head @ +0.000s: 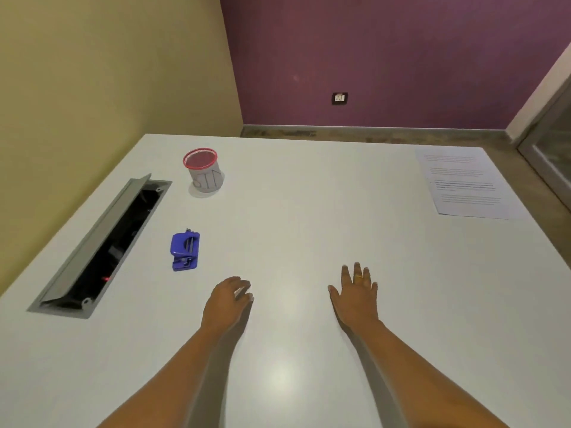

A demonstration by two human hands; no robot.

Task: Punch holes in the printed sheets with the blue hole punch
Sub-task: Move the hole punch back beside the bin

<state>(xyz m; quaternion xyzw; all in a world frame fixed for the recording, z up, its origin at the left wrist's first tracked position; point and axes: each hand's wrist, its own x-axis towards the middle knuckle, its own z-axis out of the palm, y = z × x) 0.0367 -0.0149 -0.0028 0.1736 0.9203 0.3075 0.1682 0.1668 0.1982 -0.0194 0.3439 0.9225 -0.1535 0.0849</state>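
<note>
The blue hole punch [184, 250] lies on the white table [309, 211], left of centre. The printed sheets [463, 183] lie flat at the far right corner of the table. My left hand [228, 299] hovers low over the table a little right of and nearer than the punch, fingers loosely curled, holding nothing. My right hand [357, 293] is spread flat, palm down, in the middle of the table, with a ring on one finger. Neither hand touches the punch or the sheets.
A red-rimmed mesh pen cup [204, 173] stands at the back left. An open grey cable hatch [99, 245] is sunk into the table along the left side. The table's right edge runs close past the sheets.
</note>
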